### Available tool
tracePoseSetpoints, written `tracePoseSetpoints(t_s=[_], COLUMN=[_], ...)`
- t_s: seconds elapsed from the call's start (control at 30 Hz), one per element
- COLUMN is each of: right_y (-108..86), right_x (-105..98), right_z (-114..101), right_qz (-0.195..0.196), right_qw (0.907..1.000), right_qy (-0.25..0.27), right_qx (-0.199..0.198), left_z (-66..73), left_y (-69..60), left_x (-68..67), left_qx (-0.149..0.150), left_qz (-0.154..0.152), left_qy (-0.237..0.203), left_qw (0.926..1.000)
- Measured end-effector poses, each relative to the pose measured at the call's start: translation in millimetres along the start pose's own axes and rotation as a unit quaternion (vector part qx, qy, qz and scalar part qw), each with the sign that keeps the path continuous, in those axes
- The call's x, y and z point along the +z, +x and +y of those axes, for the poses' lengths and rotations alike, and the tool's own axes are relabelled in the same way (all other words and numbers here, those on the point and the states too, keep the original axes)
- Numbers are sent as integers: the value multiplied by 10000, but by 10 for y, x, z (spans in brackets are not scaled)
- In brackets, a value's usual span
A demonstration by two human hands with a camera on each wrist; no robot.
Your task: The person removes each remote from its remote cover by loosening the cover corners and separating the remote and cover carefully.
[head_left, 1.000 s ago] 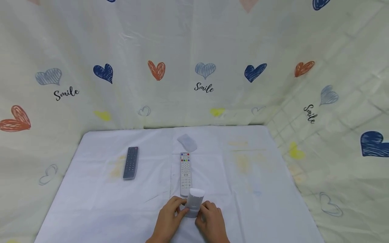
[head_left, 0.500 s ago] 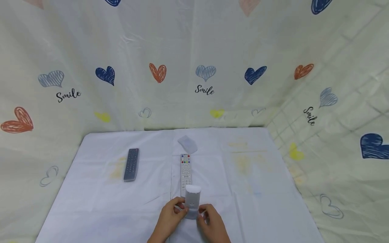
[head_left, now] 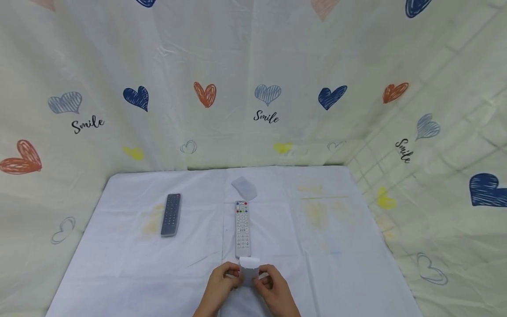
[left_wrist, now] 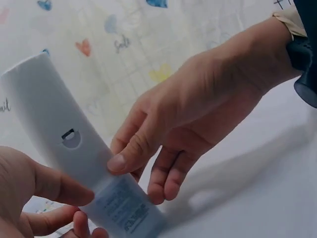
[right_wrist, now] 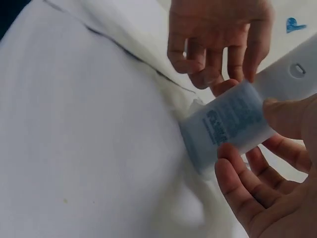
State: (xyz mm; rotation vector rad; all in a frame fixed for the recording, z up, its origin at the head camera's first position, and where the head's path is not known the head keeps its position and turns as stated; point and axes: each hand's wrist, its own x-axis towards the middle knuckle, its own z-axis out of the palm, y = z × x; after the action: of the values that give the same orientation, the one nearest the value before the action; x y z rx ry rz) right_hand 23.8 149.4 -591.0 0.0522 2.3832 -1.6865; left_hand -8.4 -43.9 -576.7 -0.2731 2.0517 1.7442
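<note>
Both hands hold a white remote (head_left: 249,269) near the table's front edge, its back showing in the left wrist view (left_wrist: 59,109). Around its lower end is a bluish translucent part with printed text (right_wrist: 223,121); whether this is a sleeve or the casing, I cannot tell. My left hand (head_left: 219,284) pinches its left side with thumb and fingers. On the right side, my right hand (head_left: 274,288) grips it, thumb on the back and fingers beneath, as the right wrist view shows (right_wrist: 282,173). The remote is tilted, its upper end raised.
A light grey remote with coloured buttons (head_left: 243,229) lies just beyond the hands. Behind it lies a translucent film or pouch (head_left: 244,188). A dark remote (head_left: 171,215) lies to the left on the white-covered table (head_left: 119,246). A curtain with hearts (head_left: 206,48) hangs behind.
The held remote has changed its tilt, its upper end appearing lower and shorter in the head view and uncovering more of the light grey remote. Both hands keep their hold.
</note>
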Motion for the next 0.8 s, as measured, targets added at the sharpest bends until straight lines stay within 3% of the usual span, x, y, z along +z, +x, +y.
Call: tracePoseSetpoints(t_s=[0.23,0.33,0.5,0.57,0.67,0.73,0.8], right_y=[28,48,57,57,53,49,47], right_x=[-20,-13,37,65,99,118,132], right_z=[29,24,-38,-72,-112,-129,-139], right_qz=[-341,-156,312,494,727,838,897], right_qw=[9965,9968,9977,9968,9952,9942,9936], right_qy=[670,632,125,-39,-114,-184,-280], right_qx=[368,472,591,619,646,643,620], left_z=[-43,-31,43,73,102,112,120], left_y=[-26,-34,-71,-97,-125,-134,-137], left_x=[42,65,94,99,86,60,20], left_qx=[65,96,165,300,581,715,769], left_qz=[416,570,785,944,1157,1157,994], left_qy=[158,337,683,1012,1689,2059,2206], left_qw=[9990,9978,9944,9899,9771,9691,9672])
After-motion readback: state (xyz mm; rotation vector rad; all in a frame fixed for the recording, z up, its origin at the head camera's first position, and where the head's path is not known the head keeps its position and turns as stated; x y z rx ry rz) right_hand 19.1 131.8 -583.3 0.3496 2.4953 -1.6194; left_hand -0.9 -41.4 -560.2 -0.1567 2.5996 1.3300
